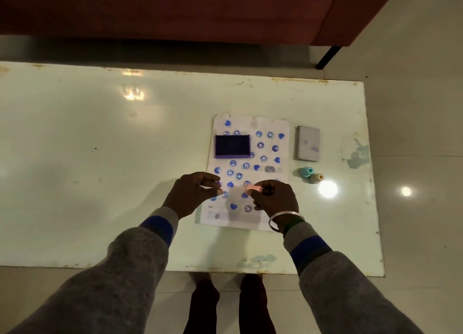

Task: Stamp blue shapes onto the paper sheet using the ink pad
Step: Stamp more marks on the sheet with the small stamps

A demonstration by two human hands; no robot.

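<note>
A white paper sheet (270, 126) lies on the table, covered with several blue hearts and smiley faces. The open blue ink pad (232, 146) sits on the sheet's upper left part. My right hand (274, 198) holds a small pink stamp (255, 189) sideways by its fingertips, just above the lower half of the sheet. My left hand (191, 194) hovers beside it over the sheet's left edge, thumb and fingers curled and slightly apart, holding nothing that I can see.
The ink pad's grey lid (308, 143) lies right of the sheet. A teal stamp (307, 171) and a beige stamp (317, 178) lie below it. The glossy white table (100, 146) has worn edges; a red sofa (175, 10) stands beyond it.
</note>
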